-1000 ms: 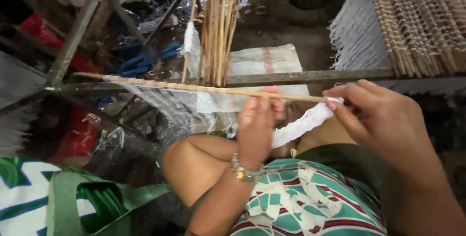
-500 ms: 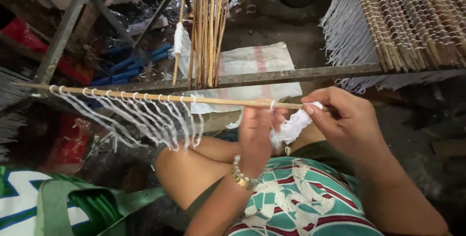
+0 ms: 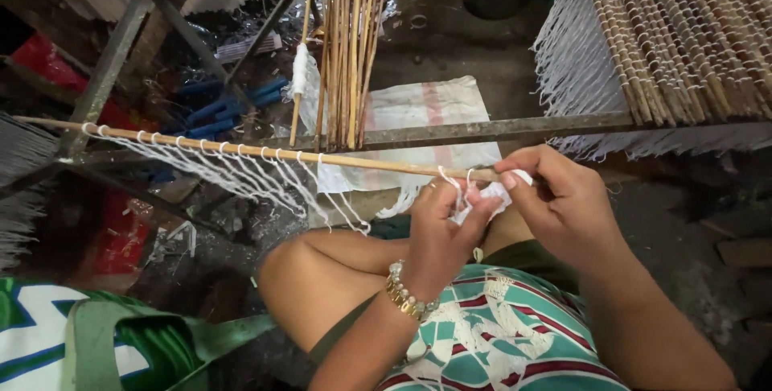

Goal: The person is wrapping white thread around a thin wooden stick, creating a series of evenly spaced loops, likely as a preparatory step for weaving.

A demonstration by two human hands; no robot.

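Note:
A long thin bamboo stick lies almost level across the middle of the view, with several white threads tied along it and hanging down. My right hand pinches the stick's right end together with a small bunch of white thread. My left hand, a beaded bracelet on its wrist, pinches a strand of that thread just under the stick, touching the right hand's fingers.
A mat of bamboo sticks bound with white thread hangs at the upper right. A bundle of upright sticks leans on a metal frame bar. A white sack lies on the ground beyond. A green bag sits at lower left.
The stick has slid leftward, so more tied threads show along it. Both hands have closed in on its right end, and the loose white bunch has shrunk into the fingers.

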